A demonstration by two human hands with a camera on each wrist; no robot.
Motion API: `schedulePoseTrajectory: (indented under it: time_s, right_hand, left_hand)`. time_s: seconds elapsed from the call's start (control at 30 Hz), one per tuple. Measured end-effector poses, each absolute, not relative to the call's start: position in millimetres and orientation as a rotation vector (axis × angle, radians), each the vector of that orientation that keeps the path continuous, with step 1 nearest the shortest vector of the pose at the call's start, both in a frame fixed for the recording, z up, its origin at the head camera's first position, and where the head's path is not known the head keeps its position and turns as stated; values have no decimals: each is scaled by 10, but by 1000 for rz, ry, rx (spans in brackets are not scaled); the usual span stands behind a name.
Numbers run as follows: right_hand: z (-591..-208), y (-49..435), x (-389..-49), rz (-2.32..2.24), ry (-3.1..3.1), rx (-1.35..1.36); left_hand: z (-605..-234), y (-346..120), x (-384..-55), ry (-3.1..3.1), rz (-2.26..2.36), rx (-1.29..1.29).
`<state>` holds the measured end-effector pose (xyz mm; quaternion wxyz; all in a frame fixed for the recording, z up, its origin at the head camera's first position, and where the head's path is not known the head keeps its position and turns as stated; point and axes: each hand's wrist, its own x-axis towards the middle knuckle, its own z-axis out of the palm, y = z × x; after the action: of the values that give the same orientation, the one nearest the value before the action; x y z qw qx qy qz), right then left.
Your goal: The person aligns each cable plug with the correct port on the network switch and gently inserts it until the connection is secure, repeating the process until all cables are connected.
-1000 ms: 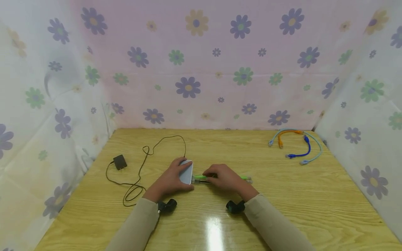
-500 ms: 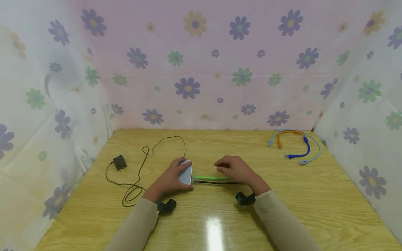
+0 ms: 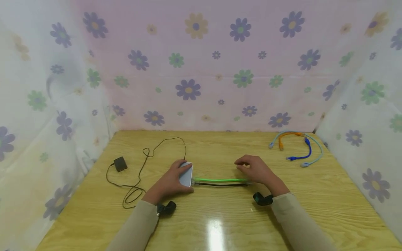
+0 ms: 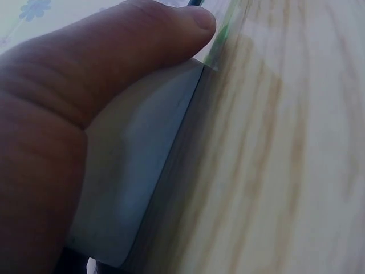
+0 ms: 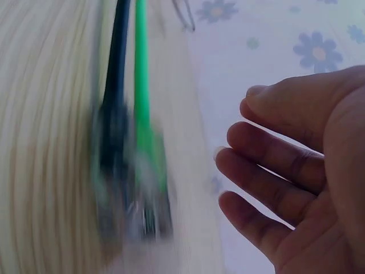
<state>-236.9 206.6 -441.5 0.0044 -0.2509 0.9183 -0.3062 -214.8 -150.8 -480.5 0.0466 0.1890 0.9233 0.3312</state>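
My left hand (image 3: 171,179) grips a small white network switch (image 3: 186,175) on the table, thumb at the near side and fingers over the far side. In the left wrist view a finger lies across the top of the switch (image 4: 134,154). From its right side run a green network cable (image 3: 220,180) and a black network cable (image 3: 221,185), side by side and nearly straight. Their free plugs (image 5: 137,200) look blurred in the right wrist view. Beyond these ends my right hand (image 3: 258,170) hovers with fingers relaxed and nothing between them.
A black power adapter (image 3: 120,164) lies at the left, its thin cord (image 3: 145,157) looping to the switch's back. At the back right lie light blue (image 3: 321,148), orange (image 3: 280,139) and blue (image 3: 309,150) network cables. Flowered cloth (image 3: 201,69) walls the table on three sides.
My right hand has let go of the green and black cables and moved right along them, uncovering their full length. The left hand has stayed on the switch.
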Motion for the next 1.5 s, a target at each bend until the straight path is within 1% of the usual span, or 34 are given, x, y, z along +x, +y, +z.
schedulePoseTrajectory:
  time_s: [0.2,0.43,0.67,0.87,1.1,1.5]
  right_hand:
    - [-4415,2278,-2376,-835,2968,-775]
    - [-4365,2496,-2470,-629,3048,-740]
    - [-4324,2717,-2525,-468,3096,-711]
    - [-4314,2893,-2587,-419,3112,-660]
    - [-4352,3046,-2671,-379,3120,-640]
    - [-4351,3317,-2747,-365,3090,-501]
  left_hand:
    - [-4795,-1509,-2146,2800,1030,566]
    - [-4815,-1510,-2141,2784,1070,530]
    - [-4802,-1501,-2129,2795,1058,559]
    - [-4746,-1490,-2116,2790,1046,543]
    - [-4775,-1510,-2111,2789,1043,537]
    - [-4756,-1498,-2122,2792,1021,562]
